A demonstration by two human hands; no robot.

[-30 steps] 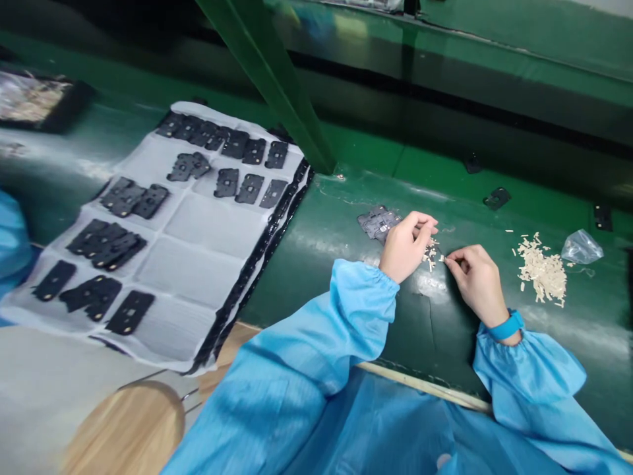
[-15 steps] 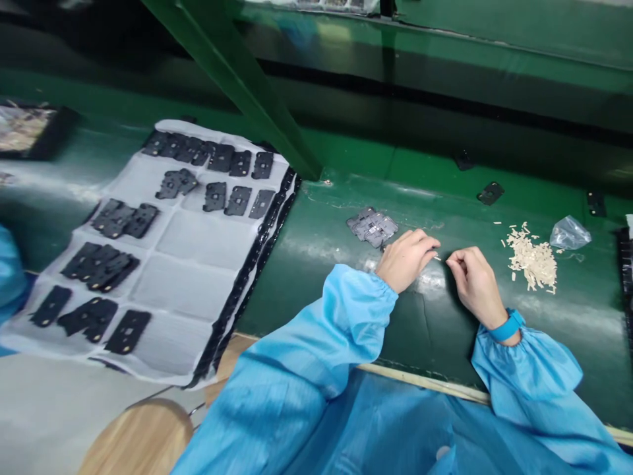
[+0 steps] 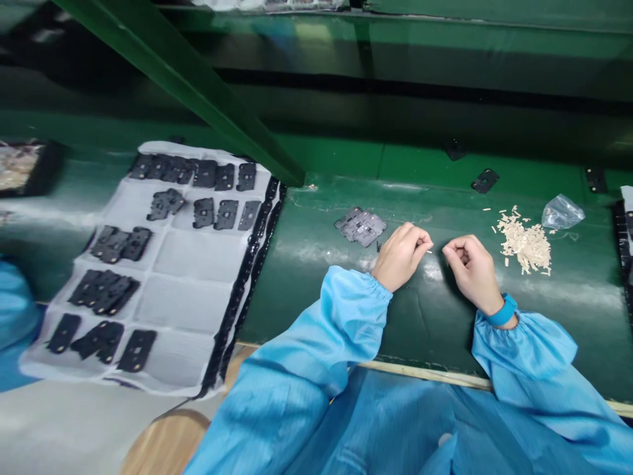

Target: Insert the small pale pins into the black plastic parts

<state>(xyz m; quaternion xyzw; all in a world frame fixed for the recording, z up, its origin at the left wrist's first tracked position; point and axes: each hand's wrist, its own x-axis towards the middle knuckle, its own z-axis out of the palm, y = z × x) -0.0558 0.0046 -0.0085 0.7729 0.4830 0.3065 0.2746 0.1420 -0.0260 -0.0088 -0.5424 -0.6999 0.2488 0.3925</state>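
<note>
My left hand is closed in a pinch, with the end of a small pale strip poking out at its fingertips. Just to the right, my right hand has thumb and forefinger pressed together; whatever is between them is too small to make out. A gap of green bench separates the two hands. Beyond my left wrist lie several overlapping flat dark plates with cut-outs. Right of my right hand is a loose heap of small cream strips.
A crumpled clear plastic bag lies behind the heap. Single black plates rest farther back. On the left, a white-lined tray holds rows of black plates. A green post slants above the bench. A co-worker's blue sleeve shows far left.
The view has shifted slightly. Both hands stay close together over the bench, still pinched, with only small finger movements; the pale strip remains at my left fingertips.
</note>
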